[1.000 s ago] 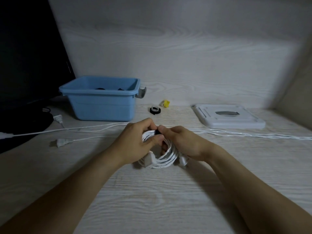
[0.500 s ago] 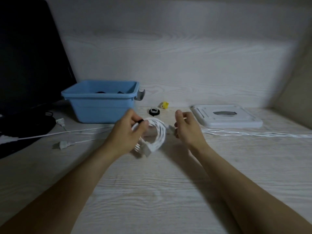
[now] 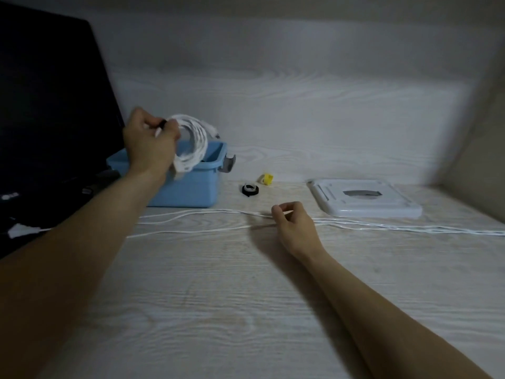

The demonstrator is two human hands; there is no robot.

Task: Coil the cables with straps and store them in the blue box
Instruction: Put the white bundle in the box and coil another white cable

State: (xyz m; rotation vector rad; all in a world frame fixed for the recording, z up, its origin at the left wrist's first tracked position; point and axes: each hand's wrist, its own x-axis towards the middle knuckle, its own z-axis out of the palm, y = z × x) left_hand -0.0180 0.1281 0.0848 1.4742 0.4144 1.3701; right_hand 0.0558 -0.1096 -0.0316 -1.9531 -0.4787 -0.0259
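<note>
The left hand [image 3: 149,144] is up over the blue box [image 3: 191,184], its grip closed round a coiled white cable [image 3: 191,140]. A black strap [image 3: 163,123] shows at the top of the coil, right by the thumb and fingers. The coil hangs in the air above the open box, its lower loops dipping in front of the near rim, and one end of the cable pokes out to the right of the coil.

The right hand [image 3: 291,222] is low over the worktop [image 3: 246,296], fingers curled in, thumb and forefinger close together right at the loose white cables [image 3: 382,228] that run across the surface. It looks like a pinch on one strand, though the fingers hide the contact, so I cannot tell whether that grip holds anything.

Those loose cables stretch from the left edge, in front of the box, to the far right. One white plug [image 3: 20,229] lies at the far left beside the dark monitor [image 3: 49,105].

Behind the cables, a black strap roll [image 3: 250,190] and a small yellow item [image 3: 267,179] sit just right of the box, close to each other. Further right, a flat white lid [image 3: 363,199] rests on the worktop near the back wall.
</note>
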